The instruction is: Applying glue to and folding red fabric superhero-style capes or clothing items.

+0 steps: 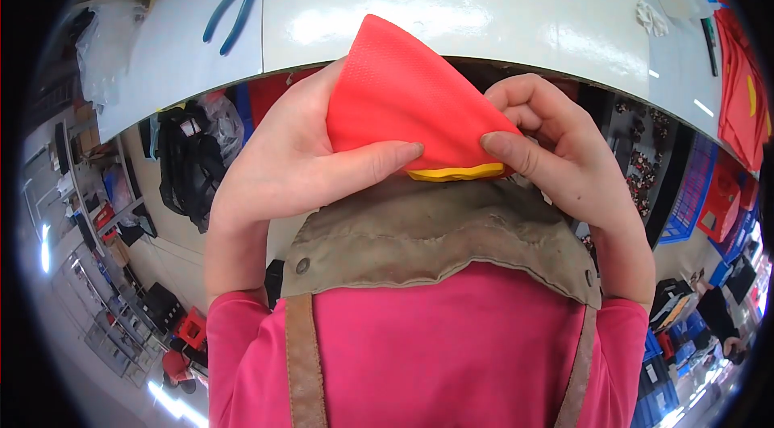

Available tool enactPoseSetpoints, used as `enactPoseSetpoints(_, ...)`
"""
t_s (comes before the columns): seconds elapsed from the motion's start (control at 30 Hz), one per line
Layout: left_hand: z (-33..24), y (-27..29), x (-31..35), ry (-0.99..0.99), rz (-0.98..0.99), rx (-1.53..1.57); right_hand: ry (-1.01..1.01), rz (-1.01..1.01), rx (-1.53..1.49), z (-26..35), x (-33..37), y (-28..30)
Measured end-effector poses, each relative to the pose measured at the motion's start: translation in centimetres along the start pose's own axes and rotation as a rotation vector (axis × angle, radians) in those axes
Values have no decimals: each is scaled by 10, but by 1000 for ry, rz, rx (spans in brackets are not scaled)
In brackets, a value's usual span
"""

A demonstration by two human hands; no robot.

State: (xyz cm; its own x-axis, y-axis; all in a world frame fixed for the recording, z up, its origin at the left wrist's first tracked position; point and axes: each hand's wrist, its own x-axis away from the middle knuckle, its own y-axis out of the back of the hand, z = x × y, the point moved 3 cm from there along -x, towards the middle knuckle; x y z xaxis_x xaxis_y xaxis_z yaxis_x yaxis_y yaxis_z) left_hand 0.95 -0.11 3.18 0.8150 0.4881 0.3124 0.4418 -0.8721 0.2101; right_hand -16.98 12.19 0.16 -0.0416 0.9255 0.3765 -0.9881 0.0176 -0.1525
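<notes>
Between my two hands is a red piece of flexible, textured material (395,97) with a yellow strip (455,173) along its lower edge. It comes to a point at the top, and its exact kind does not show. My left hand (298,142) grips its left side, thumb across the front and fingers hidden behind. At the lower right corner, my right hand (556,134) pinches the edge between thumb and curled fingers. The piece is held above my brown apron (451,238), just in front of the table edge.
Ahead lies a white table (484,9) with blue-handled pliers (242,1) at its left. More red pieces (738,81) are piled at the right end. A black bag (189,162) hangs below on the left; a blue crate (689,194) stands at the right.
</notes>
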Motion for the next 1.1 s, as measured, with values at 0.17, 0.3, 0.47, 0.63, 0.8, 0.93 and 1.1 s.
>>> enactPoseSetpoints(0.17,2,-4,0,22,-16,37,-76,26,-78,-1,1,0)
enactPoseSetpoints(0.3,0,-4,-2,59,-10,68,-61,4,-114,-4,0,0)
enactPoseSetpoints(0.47,3,-5,-3,63,-20,59,-20,81,70,1,2,5)
enactPoseSetpoints(0.63,4,-6,-2,33,-21,87,17,210,288,7,-1,9)
enactPoseSetpoints(0.8,2,-5,-1,30,-11,46,-40,239,261,12,-7,8)
enactPoseSetpoints(0.93,0,-5,-2,5,-48,24,-34,241,262,14,-9,10)
enactPoseSetpoints(1.1,-12,5,-1,-441,-417,-413,-48,136,157,9,-14,13)
